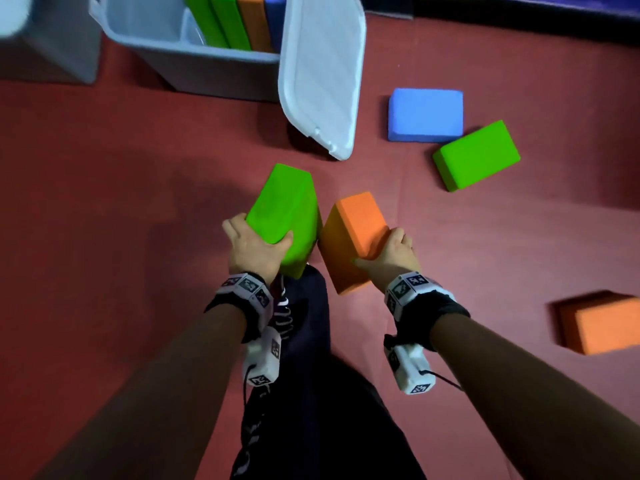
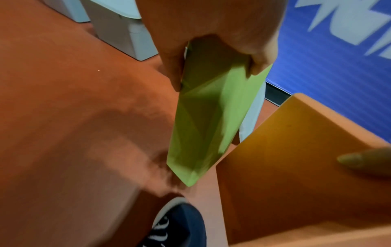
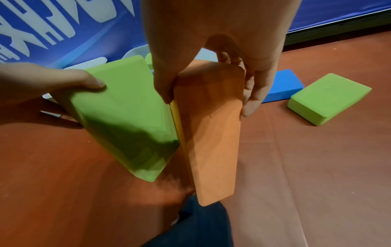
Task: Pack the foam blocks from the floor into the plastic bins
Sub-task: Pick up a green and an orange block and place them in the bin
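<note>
My left hand [image 1: 254, 245] grips a green foam block [image 1: 285, 216] by its near end, thumb on one face and fingers on the other, held above the red floor. My right hand [image 1: 393, 252] grips an orange foam block [image 1: 356, 237] the same way, close beside the green one. In the left wrist view the green block [image 2: 211, 117] hangs from my fingers with the orange block [image 2: 296, 167] to its right. In the right wrist view the orange block [image 3: 211, 130] and green block [image 3: 129, 117] nearly touch. A grey plastic bin [image 1: 194, 64] ahead holds several upright blocks.
The bin's white lid [image 1: 322, 71] leans against its right side. On the floor lie a blue block [image 1: 424, 114], a green block [image 1: 478, 155] and an orange block [image 1: 602, 323] to my right. A second grey bin [image 1: 52, 39] stands at far left. My leg and shoe are below the hands.
</note>
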The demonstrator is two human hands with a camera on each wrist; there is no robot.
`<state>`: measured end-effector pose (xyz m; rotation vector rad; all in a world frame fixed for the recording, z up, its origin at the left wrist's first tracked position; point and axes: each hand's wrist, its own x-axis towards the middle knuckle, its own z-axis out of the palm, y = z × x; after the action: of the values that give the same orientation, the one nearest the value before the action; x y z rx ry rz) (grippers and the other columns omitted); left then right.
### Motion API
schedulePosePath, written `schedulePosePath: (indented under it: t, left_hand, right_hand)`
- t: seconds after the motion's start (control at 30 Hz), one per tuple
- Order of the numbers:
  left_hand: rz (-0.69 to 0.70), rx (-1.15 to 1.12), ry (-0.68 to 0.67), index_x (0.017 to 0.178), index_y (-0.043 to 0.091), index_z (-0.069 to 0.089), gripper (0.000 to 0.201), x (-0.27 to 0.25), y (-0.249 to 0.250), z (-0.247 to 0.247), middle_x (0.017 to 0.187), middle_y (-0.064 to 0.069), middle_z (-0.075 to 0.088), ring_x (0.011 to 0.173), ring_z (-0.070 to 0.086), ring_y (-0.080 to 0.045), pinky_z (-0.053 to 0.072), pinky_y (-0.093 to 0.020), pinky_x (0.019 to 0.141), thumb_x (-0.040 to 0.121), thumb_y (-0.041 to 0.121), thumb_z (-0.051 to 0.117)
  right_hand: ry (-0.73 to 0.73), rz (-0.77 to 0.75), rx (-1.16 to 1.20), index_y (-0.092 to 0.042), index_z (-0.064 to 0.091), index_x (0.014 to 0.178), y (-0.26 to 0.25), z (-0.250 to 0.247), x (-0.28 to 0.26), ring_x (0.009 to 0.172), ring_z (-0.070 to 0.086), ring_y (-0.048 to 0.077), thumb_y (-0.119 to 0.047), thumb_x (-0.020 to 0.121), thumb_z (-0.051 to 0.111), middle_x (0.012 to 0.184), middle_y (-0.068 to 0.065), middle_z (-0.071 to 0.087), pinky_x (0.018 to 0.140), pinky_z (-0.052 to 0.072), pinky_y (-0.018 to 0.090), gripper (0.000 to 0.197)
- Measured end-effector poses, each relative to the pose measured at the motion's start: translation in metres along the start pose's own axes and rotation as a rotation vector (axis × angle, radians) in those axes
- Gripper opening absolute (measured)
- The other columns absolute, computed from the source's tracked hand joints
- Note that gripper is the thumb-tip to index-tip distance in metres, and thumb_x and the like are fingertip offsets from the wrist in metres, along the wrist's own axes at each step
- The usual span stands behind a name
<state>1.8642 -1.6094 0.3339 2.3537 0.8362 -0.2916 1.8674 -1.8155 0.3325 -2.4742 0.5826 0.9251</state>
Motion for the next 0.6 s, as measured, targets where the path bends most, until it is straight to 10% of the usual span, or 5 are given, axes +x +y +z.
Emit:
schedulePosePath:
  t: [0.6]
  left_hand:
    - [-0.093, -0.072, 0.183, 0.126, 0.0, 0.039, 0.082, 0.311, 0.081, -0.199, 0.129, -0.017, 0.038, 0.105, 0.052, -0.037, 0.044, -0.044, 0.084, 0.068, 0.042, 0.079]
  right_hand:
    - [0.03, -0.199, 0.02, -0.006, 0.038, 0.118, -0.385, -0.08, 0.125, 0.112, 0.05, 0.034, -0.053, 0.065, 0.072, 0.12, 0.011, 0.047, 0.09, 0.045, 0.043, 0.079]
